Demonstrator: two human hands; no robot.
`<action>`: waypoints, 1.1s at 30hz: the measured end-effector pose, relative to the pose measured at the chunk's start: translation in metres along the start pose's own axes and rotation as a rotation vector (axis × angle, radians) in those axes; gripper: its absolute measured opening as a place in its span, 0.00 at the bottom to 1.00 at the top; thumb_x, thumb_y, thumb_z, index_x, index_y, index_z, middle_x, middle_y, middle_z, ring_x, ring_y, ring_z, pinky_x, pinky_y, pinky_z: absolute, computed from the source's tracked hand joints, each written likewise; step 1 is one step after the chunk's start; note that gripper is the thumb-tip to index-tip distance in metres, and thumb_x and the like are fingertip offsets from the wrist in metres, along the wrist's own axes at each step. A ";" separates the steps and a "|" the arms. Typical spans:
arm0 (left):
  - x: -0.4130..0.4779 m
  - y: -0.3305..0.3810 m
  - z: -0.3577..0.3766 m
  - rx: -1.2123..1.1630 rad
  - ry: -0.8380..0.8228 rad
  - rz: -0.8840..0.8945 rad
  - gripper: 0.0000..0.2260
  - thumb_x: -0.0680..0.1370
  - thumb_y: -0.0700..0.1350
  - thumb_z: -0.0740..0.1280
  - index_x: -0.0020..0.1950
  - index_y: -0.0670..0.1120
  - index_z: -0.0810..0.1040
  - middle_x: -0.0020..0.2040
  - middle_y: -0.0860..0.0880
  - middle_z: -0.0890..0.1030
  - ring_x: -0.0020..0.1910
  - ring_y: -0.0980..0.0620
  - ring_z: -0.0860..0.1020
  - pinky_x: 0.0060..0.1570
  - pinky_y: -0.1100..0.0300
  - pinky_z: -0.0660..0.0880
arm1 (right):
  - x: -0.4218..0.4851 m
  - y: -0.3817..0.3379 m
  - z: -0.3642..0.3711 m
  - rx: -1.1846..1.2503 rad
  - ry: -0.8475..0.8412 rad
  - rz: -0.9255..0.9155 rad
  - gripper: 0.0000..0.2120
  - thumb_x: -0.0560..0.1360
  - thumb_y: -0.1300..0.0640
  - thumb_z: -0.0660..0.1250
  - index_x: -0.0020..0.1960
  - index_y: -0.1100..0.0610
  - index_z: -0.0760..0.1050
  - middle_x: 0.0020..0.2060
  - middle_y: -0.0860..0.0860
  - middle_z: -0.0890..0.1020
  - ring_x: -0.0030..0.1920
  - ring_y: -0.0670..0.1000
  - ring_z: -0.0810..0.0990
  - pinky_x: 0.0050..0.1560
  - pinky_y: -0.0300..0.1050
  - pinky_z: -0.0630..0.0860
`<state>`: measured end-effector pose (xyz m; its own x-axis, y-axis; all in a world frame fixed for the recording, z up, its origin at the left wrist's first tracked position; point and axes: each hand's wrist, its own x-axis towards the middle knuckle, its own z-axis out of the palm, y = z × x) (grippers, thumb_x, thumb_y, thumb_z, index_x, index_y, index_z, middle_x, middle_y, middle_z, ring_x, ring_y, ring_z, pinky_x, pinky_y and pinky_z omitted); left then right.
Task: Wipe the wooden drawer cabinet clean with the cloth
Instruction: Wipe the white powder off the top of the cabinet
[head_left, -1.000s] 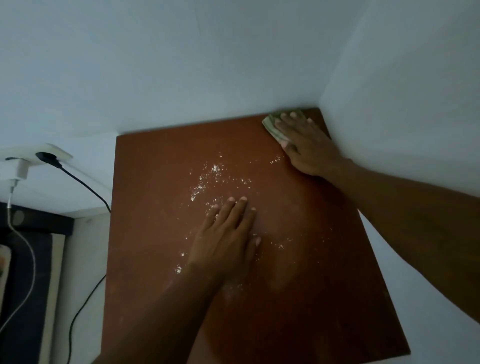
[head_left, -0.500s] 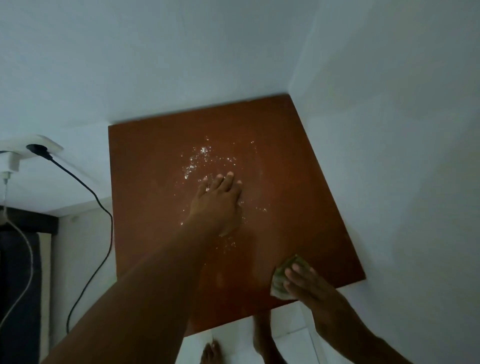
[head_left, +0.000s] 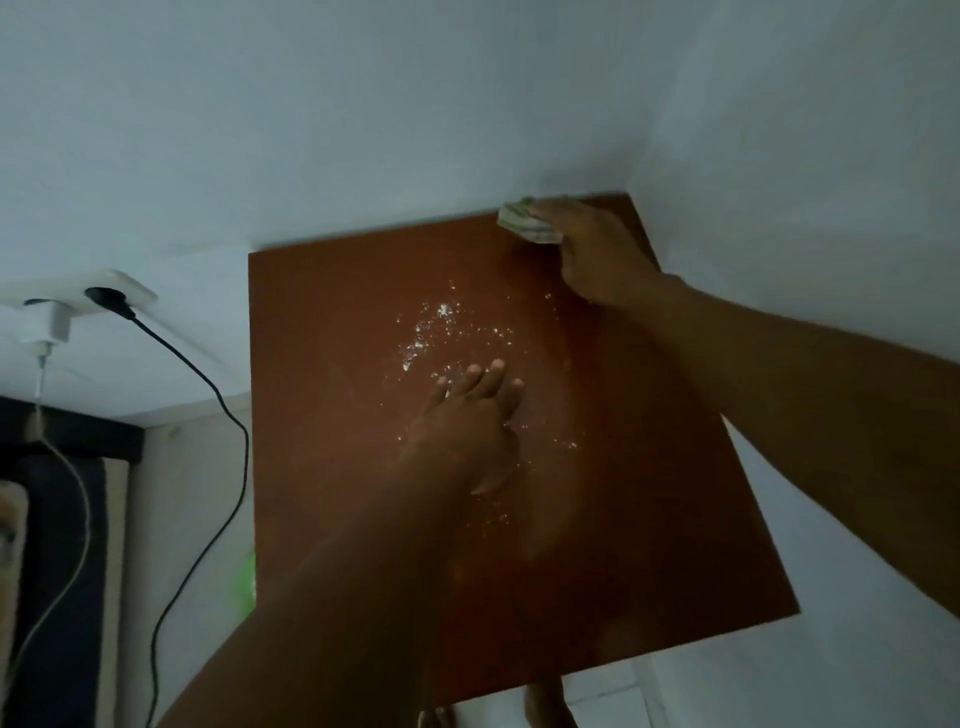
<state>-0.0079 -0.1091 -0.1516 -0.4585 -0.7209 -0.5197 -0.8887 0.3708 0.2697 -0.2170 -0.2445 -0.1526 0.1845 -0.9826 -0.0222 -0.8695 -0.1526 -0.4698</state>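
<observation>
Pressing down in the far right corner, the right hand (head_left: 597, 254) has its fingers laid flat over the folded cloth (head_left: 524, 224), not curled round it. The cloth sits right on the far edge of the wooden cabinet top (head_left: 337, 493), where that edge meets the back wall (head_left: 363, 130). Tight spot there: the side wall (head_left: 805, 182) closes in just beside the hand, so the only open room runs left along the back edge or toward the near edge.

Mid-surface, the left hand (head_left: 467, 426) rests flat, fingers straight and together, holding nothing. White crumbs (head_left: 441, 332) scatter just beyond its fingertips, with more specks beside the thumb and wrist. Between crumbs and cloth there is bare wood.

Left edge stands free of the wall; a black cable (head_left: 208, 395) hangs from the socket (head_left: 104, 299) near that edge, a white charger (head_left: 49, 325) plugged in alongside. Near edge is free too, with the pale floor (head_left: 623, 696) and a foot (head_left: 545, 706) showing past it.
</observation>
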 end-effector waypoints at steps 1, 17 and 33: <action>0.001 0.000 -0.001 -0.004 -0.003 -0.003 0.27 0.84 0.51 0.53 0.83 0.55 0.47 0.83 0.52 0.41 0.81 0.50 0.41 0.79 0.45 0.42 | 0.013 0.002 0.003 -0.052 -0.073 -0.017 0.26 0.79 0.65 0.58 0.77 0.57 0.66 0.76 0.56 0.68 0.77 0.58 0.63 0.78 0.55 0.60; 0.009 0.004 -0.007 0.117 -0.058 -0.027 0.27 0.84 0.52 0.50 0.83 0.52 0.46 0.83 0.49 0.42 0.82 0.46 0.44 0.79 0.42 0.44 | -0.278 -0.016 0.065 -0.026 -0.073 -0.031 0.26 0.80 0.59 0.55 0.78 0.49 0.62 0.78 0.47 0.64 0.79 0.51 0.60 0.73 0.56 0.66; -0.038 0.119 0.060 0.047 -0.031 0.141 0.32 0.83 0.53 0.52 0.82 0.43 0.44 0.83 0.43 0.41 0.81 0.45 0.41 0.79 0.48 0.42 | -0.198 0.042 0.025 -0.229 0.026 0.225 0.30 0.73 0.72 0.55 0.76 0.66 0.63 0.77 0.63 0.63 0.79 0.63 0.58 0.78 0.58 0.59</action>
<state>-0.0961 -0.0024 -0.1487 -0.5780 -0.6415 -0.5044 -0.8142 0.4947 0.3039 -0.2789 -0.0537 -0.1904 -0.0331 -0.9963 -0.0788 -0.9681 0.0516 -0.2452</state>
